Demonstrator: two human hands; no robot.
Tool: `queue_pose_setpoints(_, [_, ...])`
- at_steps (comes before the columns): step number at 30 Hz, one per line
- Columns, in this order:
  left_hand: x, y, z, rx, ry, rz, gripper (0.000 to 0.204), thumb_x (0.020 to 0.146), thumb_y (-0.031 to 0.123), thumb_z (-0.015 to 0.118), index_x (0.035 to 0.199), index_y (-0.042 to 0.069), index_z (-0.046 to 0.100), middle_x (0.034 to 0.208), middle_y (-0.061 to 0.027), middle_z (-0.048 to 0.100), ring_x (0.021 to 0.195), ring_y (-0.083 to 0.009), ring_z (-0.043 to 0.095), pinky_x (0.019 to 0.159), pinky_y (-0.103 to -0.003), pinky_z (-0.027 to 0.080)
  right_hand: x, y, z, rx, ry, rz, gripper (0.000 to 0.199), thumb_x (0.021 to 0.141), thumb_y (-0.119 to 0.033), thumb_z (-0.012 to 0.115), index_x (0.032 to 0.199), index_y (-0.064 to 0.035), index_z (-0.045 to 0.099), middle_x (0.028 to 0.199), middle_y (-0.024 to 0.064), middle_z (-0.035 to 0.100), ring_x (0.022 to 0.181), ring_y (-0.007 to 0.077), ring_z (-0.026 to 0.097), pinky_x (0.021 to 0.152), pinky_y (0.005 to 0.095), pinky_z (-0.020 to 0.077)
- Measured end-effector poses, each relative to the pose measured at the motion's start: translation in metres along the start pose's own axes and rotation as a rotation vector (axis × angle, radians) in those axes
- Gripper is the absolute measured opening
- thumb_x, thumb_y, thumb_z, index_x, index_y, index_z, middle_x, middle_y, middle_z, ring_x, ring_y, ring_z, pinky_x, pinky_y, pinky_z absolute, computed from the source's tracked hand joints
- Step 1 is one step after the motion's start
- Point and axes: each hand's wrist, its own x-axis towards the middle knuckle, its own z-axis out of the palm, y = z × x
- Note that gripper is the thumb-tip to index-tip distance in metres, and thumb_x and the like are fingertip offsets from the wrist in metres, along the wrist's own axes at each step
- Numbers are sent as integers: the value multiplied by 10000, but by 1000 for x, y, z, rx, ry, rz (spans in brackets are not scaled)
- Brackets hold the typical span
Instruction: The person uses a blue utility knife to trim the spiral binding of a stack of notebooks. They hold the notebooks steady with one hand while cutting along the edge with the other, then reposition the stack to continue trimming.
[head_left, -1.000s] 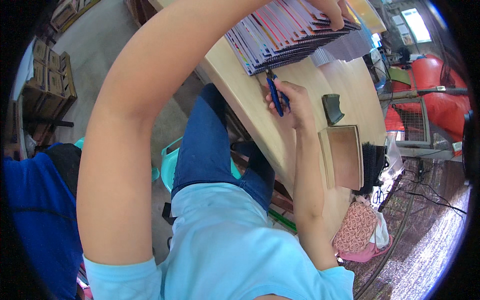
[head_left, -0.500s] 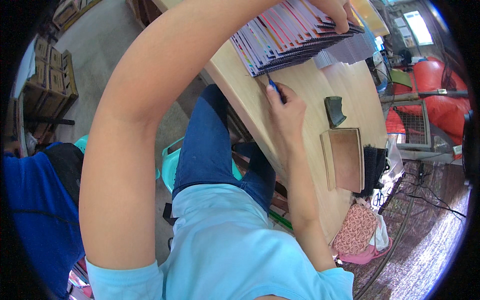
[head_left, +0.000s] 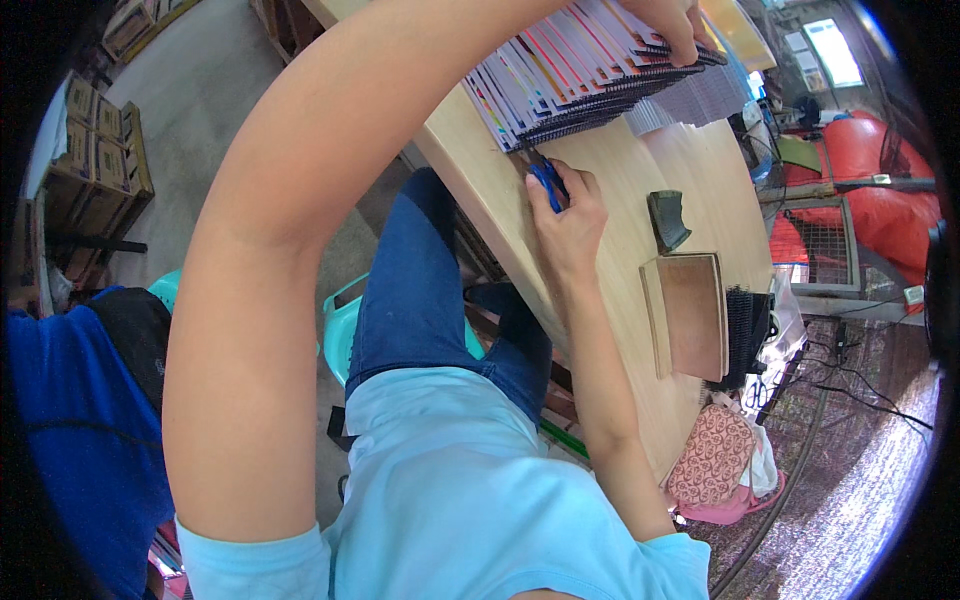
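A fanned row of spiral-bound books [head_left: 560, 75], with black coils along their near edge, lies on the far part of the table. My left hand [head_left: 665, 25] reaches across to the row's right end, its fingers bent over the coils there. In my right hand [head_left: 572, 215] is a pair of blue-handled pliers [head_left: 545, 178]. Its handles stand apart, and the dark jaws are at the coil ends of the row's left corner. Whether the jaws have a coil between them is too small to tell.
On the pale wooden table [head_left: 620, 180] are a dark curved block [head_left: 668, 221], a brown-topped block [head_left: 692, 315] and black bristly strips [head_left: 740, 335]. A pink patterned bag [head_left: 712, 455] sits by the near right edge. Cartons [head_left: 95, 180] and a person in blue [head_left: 85, 430] are at left.
The pliers' handles have spread apart in my right hand, and their jaws now show more plainly at the coils. My left hand has stayed in place.
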Motion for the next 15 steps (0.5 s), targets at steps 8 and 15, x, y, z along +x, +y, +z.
queue_pose_setpoints(8, [-1,0,0,17,16,22,524,681,428,673,1155,207,690,1047,-92,708,952,-240,653,842,-333,497,40,4,-30,396,-542,640,355,805,-325,712,876,22,700,698,83,636,652,159,611,590,279,457])
queue_pose_setpoints(15, [2,-4,0,50,22,21,528,690,437,675,1179,237,678,1102,-94,693,1014,-237,637,872,-336,487,-10,0,-12,-17,-70,35,492,731,-303,765,1098,9,669,961,198,623,897,320,603,792,402,493])
